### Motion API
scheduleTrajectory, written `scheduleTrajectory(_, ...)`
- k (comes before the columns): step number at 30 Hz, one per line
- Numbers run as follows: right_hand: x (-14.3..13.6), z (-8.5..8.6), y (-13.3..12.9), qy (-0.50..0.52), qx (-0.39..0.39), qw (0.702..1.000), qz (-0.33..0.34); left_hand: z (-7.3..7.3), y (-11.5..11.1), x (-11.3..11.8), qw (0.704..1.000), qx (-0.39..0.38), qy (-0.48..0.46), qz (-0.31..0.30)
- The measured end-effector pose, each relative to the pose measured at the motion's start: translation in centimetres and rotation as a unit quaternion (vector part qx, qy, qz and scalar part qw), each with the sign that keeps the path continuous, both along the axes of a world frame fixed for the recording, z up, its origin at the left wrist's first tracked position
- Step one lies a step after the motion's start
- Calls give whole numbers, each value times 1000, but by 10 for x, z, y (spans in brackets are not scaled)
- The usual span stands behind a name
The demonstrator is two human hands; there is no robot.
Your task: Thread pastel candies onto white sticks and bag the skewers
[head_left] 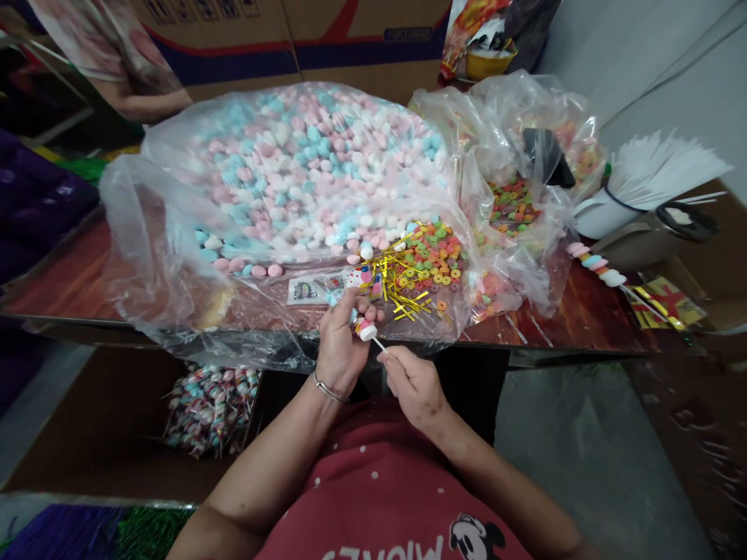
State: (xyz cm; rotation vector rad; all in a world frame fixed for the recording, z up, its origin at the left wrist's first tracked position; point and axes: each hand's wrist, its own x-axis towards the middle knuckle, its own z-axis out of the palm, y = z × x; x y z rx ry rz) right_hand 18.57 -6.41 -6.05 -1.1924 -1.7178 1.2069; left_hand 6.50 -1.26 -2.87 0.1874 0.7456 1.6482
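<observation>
My left hand is closed around a marshmallow skewer, whose pink and white pieces show between the fingers. The white stick points down to the right, and my right hand pinches its lower end. Just beyond my hands lie gold twist ties, a printed clear wrapper and colourful ring-shaped candies, all on clear plastic. Behind them spreads a large clear bag of pink, blue and white marshmallows.
At right, a finished-looking marshmallow skewer lies near a white mug of paper sticks. More bags of candy sit beside the big one. A cardboard box of wrapped skewers stands below left. Another person's arm is at upper left.
</observation>
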Motion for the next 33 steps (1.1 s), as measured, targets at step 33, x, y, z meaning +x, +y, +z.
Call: scheduleTrajectory(33,-3,14,4,406,-400,820,62,2,-4,-10,1000,4,-11,-8)
